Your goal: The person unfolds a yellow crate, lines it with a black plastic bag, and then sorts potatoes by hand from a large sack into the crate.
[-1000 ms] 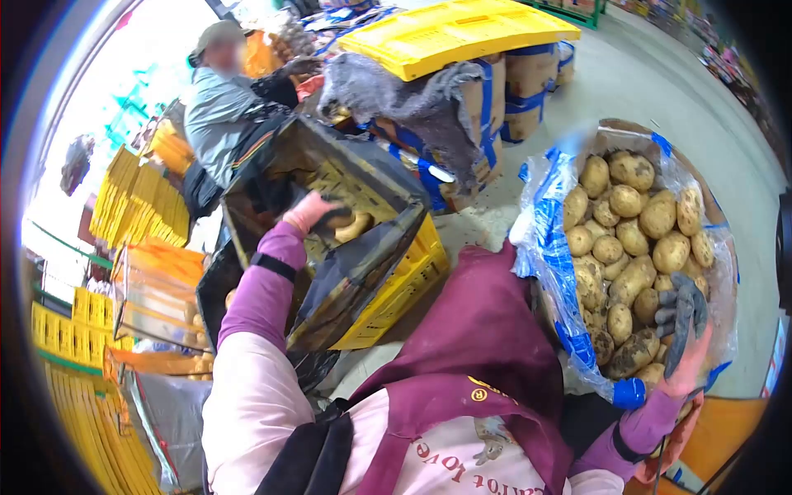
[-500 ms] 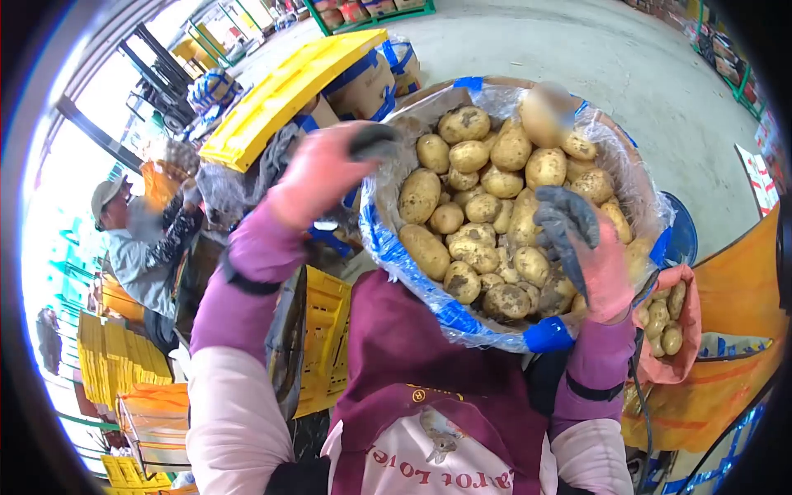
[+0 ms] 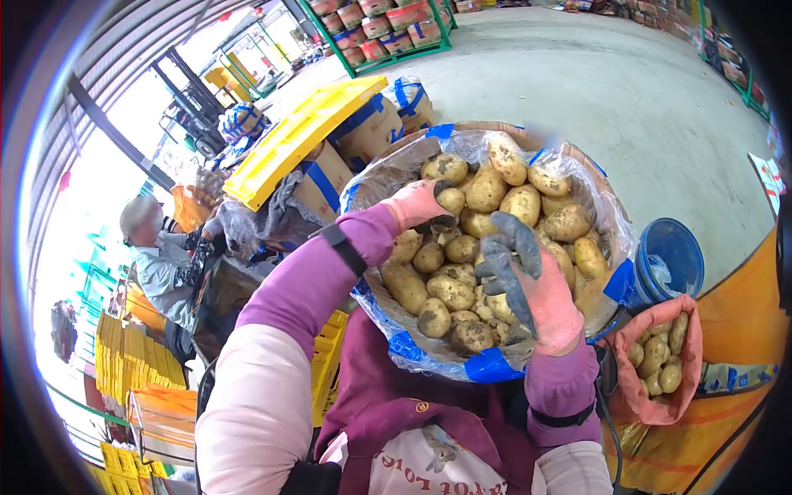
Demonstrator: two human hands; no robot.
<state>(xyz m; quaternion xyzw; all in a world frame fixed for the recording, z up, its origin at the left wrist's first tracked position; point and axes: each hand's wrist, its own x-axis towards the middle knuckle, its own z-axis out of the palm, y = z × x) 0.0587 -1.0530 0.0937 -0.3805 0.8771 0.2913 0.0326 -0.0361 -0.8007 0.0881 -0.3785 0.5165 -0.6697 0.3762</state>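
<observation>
grey floor (image 3: 561, 74) spreading behind | green rack (image 3: 403, 62) holding stacked containers (image 3: 375, 27) | forklift (image 3: 196, 106) standing far left | daylight (image 3: 62, 223) glaring left

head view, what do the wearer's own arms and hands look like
The left hand and right hand wear gloves, pink with dark grey, dirt-smudged coating on the fingers. Plain purple coverings dress the forearms, each circled by a narrow black band. Above them, the sleeves are pale pink; no markings are legible on them.
</observation>
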